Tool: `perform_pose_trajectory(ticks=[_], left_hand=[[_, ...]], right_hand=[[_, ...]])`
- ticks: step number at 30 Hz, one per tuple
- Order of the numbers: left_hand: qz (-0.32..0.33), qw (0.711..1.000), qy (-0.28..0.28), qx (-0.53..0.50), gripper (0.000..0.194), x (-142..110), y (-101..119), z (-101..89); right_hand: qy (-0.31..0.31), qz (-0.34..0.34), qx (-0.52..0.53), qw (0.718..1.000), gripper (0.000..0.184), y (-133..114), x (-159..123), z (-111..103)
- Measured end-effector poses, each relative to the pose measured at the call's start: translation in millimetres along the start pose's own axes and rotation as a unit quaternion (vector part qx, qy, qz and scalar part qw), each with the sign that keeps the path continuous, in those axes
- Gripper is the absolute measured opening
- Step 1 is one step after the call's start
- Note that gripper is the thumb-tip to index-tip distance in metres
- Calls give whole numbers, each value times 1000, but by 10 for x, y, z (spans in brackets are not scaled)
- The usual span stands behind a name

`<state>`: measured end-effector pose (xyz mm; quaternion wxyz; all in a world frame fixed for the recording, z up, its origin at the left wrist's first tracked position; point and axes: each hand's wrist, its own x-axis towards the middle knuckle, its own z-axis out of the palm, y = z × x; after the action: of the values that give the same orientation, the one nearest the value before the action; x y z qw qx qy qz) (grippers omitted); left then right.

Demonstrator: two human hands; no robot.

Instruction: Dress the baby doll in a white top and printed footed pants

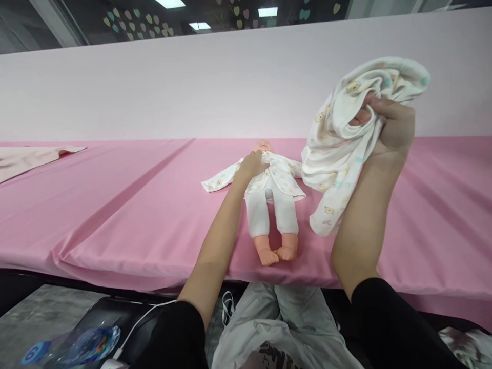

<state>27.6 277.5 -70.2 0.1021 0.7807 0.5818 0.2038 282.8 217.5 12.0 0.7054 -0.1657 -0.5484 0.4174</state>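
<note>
Head view: right hand clutches printed garment; left hand touches doll, grip unclear (bottle lower left, contents blurred).

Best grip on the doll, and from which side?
Likely the trunk, one palm from each flank: the doll lies on its back, feet toward the camera. Its jacket spreads loose at the hem, so gripping fabric alone may slip. The left hand is at the chest; the right hand holds a printed cloth and would need freeing.
</note>
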Motion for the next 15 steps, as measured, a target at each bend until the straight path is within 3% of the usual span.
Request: perform_pose_trajectory(ticks=[3, 6, 11, 13, 15], left_hand=[[18, 994, 57, -97, 46, 90, -83, 98], [-11, 978, 107, -180, 40, 122, -258, 38], [-103, 967, 190, -137, 38, -50, -661, -389], [-136, 964, 210, -89, 32, -114, -730, -536], [-127, 968, 204, -70, 22, -123, -695, -587]], right_hand=[[10, 12, 5, 1000, 12, -2, -39, 68], [1, 25, 20, 999, 10, -37, -55, 85], [-6, 25, 31, 999, 9, -110, -91, 57], [-3, 29, 35, 999, 11, -121, -93, 52], [4, 33, 25, 999, 13, -117, -84, 55]])
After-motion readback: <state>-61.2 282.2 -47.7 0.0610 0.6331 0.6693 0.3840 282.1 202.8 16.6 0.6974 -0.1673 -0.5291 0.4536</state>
